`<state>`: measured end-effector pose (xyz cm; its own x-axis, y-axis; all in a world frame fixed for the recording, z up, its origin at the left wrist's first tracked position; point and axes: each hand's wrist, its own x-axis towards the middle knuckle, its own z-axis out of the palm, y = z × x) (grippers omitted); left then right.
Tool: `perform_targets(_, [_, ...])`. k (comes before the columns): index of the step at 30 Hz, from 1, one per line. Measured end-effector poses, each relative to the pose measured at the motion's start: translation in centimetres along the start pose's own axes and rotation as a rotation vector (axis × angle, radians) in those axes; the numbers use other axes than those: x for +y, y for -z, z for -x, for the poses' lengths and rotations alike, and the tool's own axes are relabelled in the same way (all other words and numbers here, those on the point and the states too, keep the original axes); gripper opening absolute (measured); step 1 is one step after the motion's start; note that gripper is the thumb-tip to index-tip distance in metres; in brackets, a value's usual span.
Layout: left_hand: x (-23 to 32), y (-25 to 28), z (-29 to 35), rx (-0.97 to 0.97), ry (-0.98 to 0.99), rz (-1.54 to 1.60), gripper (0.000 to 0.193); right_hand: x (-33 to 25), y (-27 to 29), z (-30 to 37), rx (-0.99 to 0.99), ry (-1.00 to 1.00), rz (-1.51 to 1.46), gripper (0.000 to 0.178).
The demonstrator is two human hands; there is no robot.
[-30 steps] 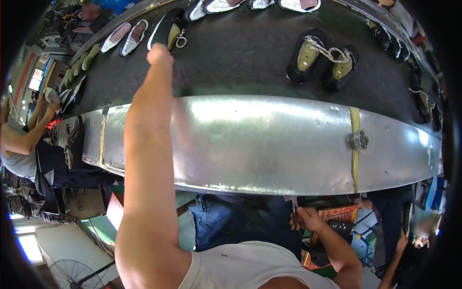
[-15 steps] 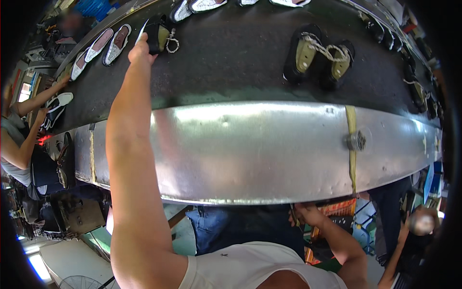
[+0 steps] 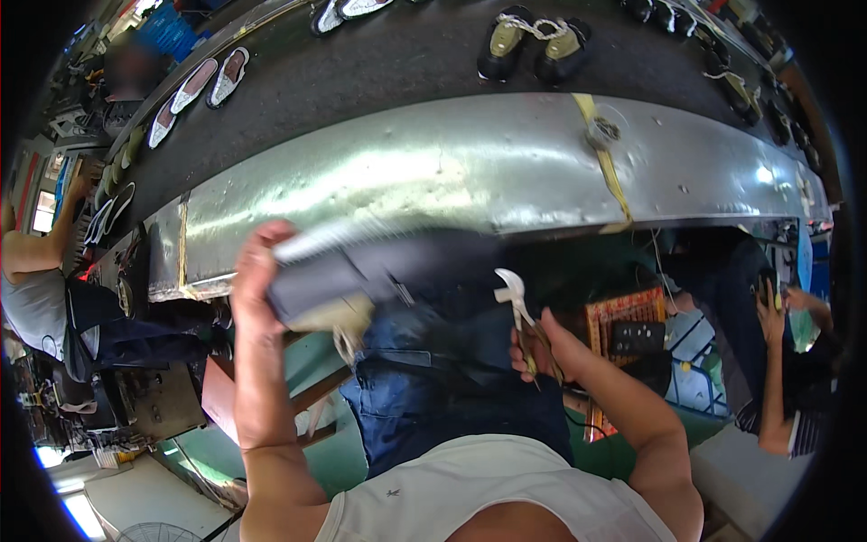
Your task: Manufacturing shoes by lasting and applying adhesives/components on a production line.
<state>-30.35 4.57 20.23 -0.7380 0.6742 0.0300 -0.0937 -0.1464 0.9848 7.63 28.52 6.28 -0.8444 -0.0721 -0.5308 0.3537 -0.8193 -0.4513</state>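
Note:
My left hand (image 3: 260, 282) is closed on the heel-side end of a dark shoe (image 3: 384, 271), held sideways above my lap at the table's near edge. The shoe is smeared by motion; a pale strip runs along its upper edge, and an olive part with a rope lace hangs below. In my right hand (image 3: 542, 348) is a pair of lasting pincers (image 3: 515, 294), gripped by the handles with the curved metal jaws pointing up. The jaws stand apart from the shoe.
A metal ledge (image 3: 361, 181) borders the dark belt (image 3: 388, 72), which carries a pair of black-and-olive shoes (image 3: 506, 45) and white-lined shoes (image 3: 230, 77). A small round metal cup (image 3: 603, 133) sits by yellow tape. Co-workers (image 3: 41, 289) are at far left and right (image 3: 777, 343).
My left hand has drawn the shoe from the belt back toward my lap. My right hand has risen with the pincers, now in plain view. The view has shifted.

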Motion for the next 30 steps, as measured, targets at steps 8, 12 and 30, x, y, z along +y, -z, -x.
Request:
perform_targets(8, [-10.1, -7.9, 10.0, -0.359, 0.216, 0.049, 0.064, 7.2, -1.6, 4.7, -0.129, 0.094, 0.279, 0.082])
perform_targets(12, [-13.6, -12.8, 13.6, -0.081, 0.520, 0.152, 0.067, 10.2, -2.3, 3.2, 0.343, 0.508, 0.748, 0.086])
perform_targets(30, [-17.2, -12.0, 16.4, -0.435, 0.183, -0.095, 0.052, 8.7, -7.2, 5.7, 0.156, 0.183, 0.551, 0.026])
